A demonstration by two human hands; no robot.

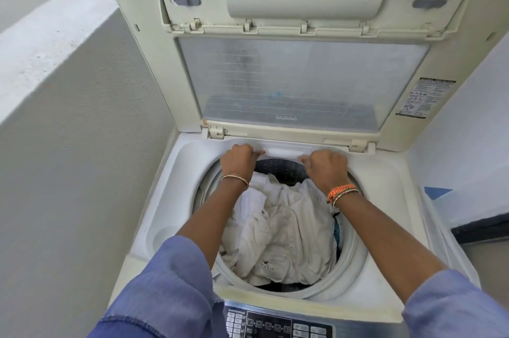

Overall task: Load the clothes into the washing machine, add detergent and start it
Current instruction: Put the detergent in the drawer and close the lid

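Note:
A cream top-loading washing machine [181, 200] stands below me with its folding lid [303, 78] raised upright. White clothes [278, 233] fill the drum. At the drum's far rim lies a flat white detergent drawer panel [286, 150]. My left hand [240, 159] grips its left end with curled fingers. My right hand [325, 165] grips its right end the same way. Both forearms reach across the drum over the clothes. No detergent container shows.
The control panel [275, 324] with buttons lies at the machine's near edge. A grey wall [68, 172] with a white ledge runs close along the left. A white wall stands on the right, with a dark strip [479, 230] low beside the machine.

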